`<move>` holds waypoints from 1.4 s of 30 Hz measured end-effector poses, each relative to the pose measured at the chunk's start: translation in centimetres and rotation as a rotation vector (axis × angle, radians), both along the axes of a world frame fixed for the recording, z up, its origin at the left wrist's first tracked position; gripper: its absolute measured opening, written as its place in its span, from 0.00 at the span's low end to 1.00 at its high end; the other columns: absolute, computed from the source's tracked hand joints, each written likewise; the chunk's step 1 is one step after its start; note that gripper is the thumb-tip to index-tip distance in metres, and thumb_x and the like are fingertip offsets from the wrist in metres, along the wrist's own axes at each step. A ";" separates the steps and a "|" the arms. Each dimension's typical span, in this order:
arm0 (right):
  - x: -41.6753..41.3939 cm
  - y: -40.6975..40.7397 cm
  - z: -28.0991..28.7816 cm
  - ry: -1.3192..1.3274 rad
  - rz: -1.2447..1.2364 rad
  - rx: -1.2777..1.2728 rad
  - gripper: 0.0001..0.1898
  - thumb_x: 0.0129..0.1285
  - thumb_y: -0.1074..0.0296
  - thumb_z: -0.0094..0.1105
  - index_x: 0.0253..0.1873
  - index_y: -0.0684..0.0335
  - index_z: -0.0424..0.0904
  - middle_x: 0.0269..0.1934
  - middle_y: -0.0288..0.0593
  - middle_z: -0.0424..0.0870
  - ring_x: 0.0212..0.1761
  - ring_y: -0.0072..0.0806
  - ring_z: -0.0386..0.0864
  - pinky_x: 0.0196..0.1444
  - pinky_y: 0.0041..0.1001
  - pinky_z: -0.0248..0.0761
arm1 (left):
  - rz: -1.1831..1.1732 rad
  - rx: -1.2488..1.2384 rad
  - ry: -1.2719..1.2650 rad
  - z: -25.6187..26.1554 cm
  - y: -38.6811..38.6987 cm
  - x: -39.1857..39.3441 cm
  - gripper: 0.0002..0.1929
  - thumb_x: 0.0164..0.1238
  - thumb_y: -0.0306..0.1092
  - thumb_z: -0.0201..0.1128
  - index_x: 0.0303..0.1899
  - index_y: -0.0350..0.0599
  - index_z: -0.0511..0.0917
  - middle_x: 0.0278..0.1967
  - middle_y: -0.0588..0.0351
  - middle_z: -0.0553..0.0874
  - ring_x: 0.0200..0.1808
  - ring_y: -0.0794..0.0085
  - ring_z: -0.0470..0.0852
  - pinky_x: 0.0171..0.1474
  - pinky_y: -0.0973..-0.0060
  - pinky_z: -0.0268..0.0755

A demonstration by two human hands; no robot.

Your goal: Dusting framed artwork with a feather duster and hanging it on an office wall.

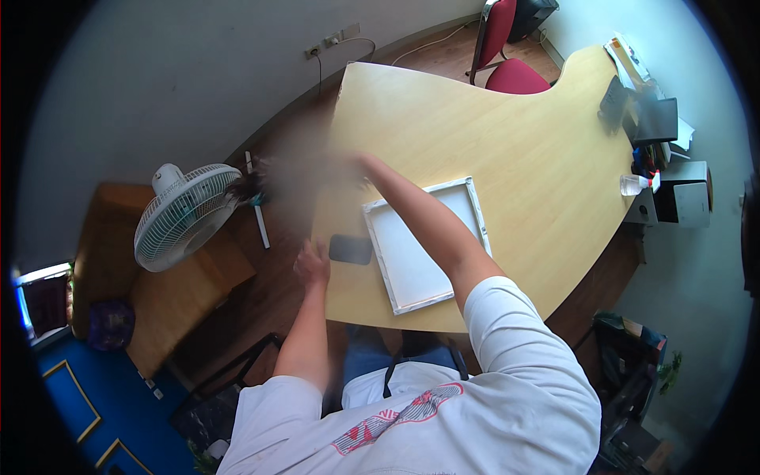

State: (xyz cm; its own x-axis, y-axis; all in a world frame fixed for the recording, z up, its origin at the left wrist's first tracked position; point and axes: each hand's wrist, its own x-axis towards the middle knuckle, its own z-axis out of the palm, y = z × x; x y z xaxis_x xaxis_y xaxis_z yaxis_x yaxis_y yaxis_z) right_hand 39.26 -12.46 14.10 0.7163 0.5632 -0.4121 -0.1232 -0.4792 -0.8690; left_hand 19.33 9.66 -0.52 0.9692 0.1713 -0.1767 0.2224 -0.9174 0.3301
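Note:
My right forearm reaches across the desk [522,154] towards the left, over a stretched white canvas [415,255] lying with its frame side up. A grey blur covers my right hand [347,165], so its fingers and anything in them cannot be made out. Beyond the blur, dark feathery strands [246,185] show beside the fan's grille; what they belong to is unclear. At the desk's left edge is my left hand [313,261], fingers apart, with nothing visible in it. A dark rounded flat object [350,249], possibly a phone, lies between that hand and the canvas.
A white electric fan [187,217] stands left of the desk, before a brown sofa [172,303]. On the desk's far right are a spray bottle [635,184], a dark monitor [656,120] and papers [629,62]. A red chair [516,76] stands behind the desk.

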 end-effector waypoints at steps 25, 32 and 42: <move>-18.9 -37.8 -13.1 -0.134 -2.458 0.056 0.22 0.74 0.53 0.53 0.50 0.73 0.71 0.36 0.46 0.81 0.31 0.35 0.82 0.31 0.34 0.80 | -0.035 -0.071 0.010 1.6 -3.4 1.0 0.24 0.75 0.55 0.47 0.40 0.40 0.75 0.38 0.35 0.86 0.40 0.38 0.84 0.42 0.44 0.75; -27.2 -26.4 -14.4 -0.078 -2.103 0.199 0.17 0.78 0.53 0.47 0.41 0.64 0.69 0.28 0.37 0.76 0.23 0.24 0.75 0.22 0.26 0.71 | -0.001 -0.012 0.070 1.1 -1.9 0.6 0.24 0.75 0.56 0.45 0.44 0.40 0.76 0.39 0.36 0.86 0.42 0.39 0.84 0.44 0.46 0.76; -31.8 -8.1 -9.3 -0.089 -1.173 0.032 0.16 0.74 0.63 0.51 0.53 0.74 0.74 0.42 0.55 0.82 0.47 0.39 0.78 0.52 0.35 0.70 | 0.026 -0.049 0.093 -0.1 -0.9 0.0 0.25 0.71 0.59 0.49 0.44 0.42 0.76 0.39 0.37 0.86 0.44 0.38 0.83 0.47 0.44 0.74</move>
